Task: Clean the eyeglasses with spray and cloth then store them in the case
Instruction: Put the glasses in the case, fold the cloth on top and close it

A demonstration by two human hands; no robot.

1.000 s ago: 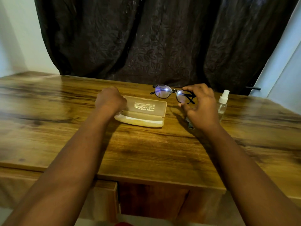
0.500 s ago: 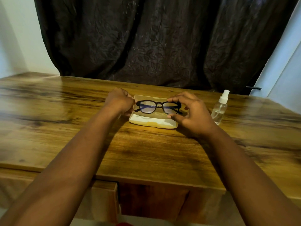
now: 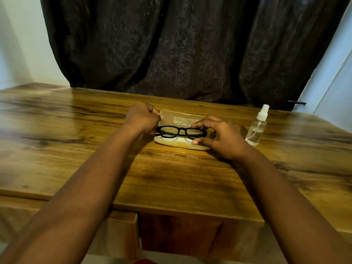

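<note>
Storing stage. The black-framed eyeglasses, folded, lie across the tray of the open translucent eyeglass case, which sits toward the far edge of the wooden desk. The right hand pinches the right lens rim between thumb and forefinger, the other fingers loosely curled. The left hand is curled at the left end of case and frame; whether it grips either cannot be told. The spray bottle stands upright, well right of the case. No cloth is visible. Cleaning appears done; seating the glasses and shutting the lid remain.
</note>
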